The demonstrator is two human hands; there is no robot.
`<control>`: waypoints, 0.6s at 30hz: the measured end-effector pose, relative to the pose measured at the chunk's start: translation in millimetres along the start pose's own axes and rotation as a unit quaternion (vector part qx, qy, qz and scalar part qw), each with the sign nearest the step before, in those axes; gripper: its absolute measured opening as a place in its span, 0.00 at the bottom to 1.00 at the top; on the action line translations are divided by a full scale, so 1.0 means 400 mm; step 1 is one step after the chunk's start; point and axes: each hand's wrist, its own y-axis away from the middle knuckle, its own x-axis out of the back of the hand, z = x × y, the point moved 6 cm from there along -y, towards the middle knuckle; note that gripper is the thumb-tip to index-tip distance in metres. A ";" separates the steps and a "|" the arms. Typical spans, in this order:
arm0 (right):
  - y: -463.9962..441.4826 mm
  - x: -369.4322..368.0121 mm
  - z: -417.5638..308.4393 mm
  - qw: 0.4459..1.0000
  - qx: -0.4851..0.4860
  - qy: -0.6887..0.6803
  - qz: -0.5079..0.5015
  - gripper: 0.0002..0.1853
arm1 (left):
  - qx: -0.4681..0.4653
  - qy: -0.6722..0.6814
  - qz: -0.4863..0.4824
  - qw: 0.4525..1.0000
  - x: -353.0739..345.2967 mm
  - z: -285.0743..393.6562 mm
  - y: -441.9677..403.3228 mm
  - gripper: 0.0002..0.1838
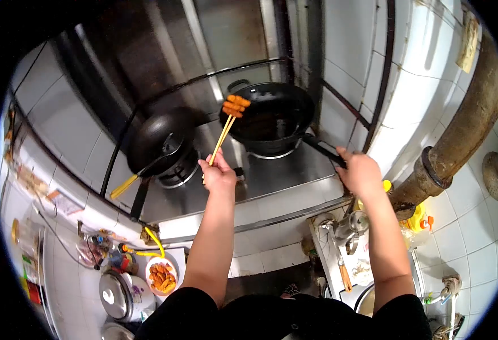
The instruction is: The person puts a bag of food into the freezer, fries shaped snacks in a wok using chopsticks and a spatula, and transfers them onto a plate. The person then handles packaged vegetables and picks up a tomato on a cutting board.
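My left hand [219, 170] is closed around two thin bamboo sticks [222, 140]. Several orange-brown, sausage-like pieces [236, 105] lie crosswise, side by side, at their far end. These pieces are over the left rim of a black wok [271, 107], which sits on the right burner. What looks like dark, shiny liquid covers part of the wok's bottom. My right hand [361, 171] grips the wok's long black handle [323, 149]. To the left, a second dark pan [161, 133] stands on another burner, with a yellow-handled utensil [125, 186] resting in it.
A white bowl [177, 271] with orange-brown pieces stands below left, beside a lidded silver pot [114, 294]. At lower right, a wooden-handled knife [344, 272] and a metal pitcher [353, 224] are on a counter. A thick pipe [456, 133] runs along the right wall.
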 end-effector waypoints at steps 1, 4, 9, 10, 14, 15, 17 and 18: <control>0.012 0.015 -0.011 0.999 -0.001 0.020 0.044 0.33 | 0.005 0.021 -0.014 1.000 -0.002 0.024 -0.001 0.23; 0.064 0.034 -0.051 0.980 0.038 0.013 0.196 0.37 | -0.004 0.050 -0.026 0.998 0.019 0.156 0.063 0.23; 0.260 0.015 -0.298 0.911 0.202 -0.124 0.336 0.25 | -0.082 0.083 0.007 0.993 0.242 0.547 0.225 0.21; 0.297 -0.019 -0.345 0.906 0.226 -0.157 0.321 0.23 | -0.107 0.089 0.015 0.990 0.305 0.634 0.271 0.21; 0.437 -0.206 -0.530 0.893 0.346 -0.220 0.186 0.22 | -0.238 0.082 0.068 0.965 0.590 0.949 0.463 0.20; 0.479 -0.242 -0.582 0.878 0.388 -0.229 0.162 0.21 | -0.262 0.089 0.087 0.957 0.689 1.023 0.475 0.20; 0.550 -0.308 -0.674 0.869 0.423 -0.239 0.092 0.19 | -0.322 0.053 0.114 0.939 0.782 1.125 0.560 0.20; 0.580 -0.334 -0.720 0.864 0.432 -0.248 0.066 0.19 | -0.356 0.031 0.123 0.926 0.826 1.167 0.580 0.20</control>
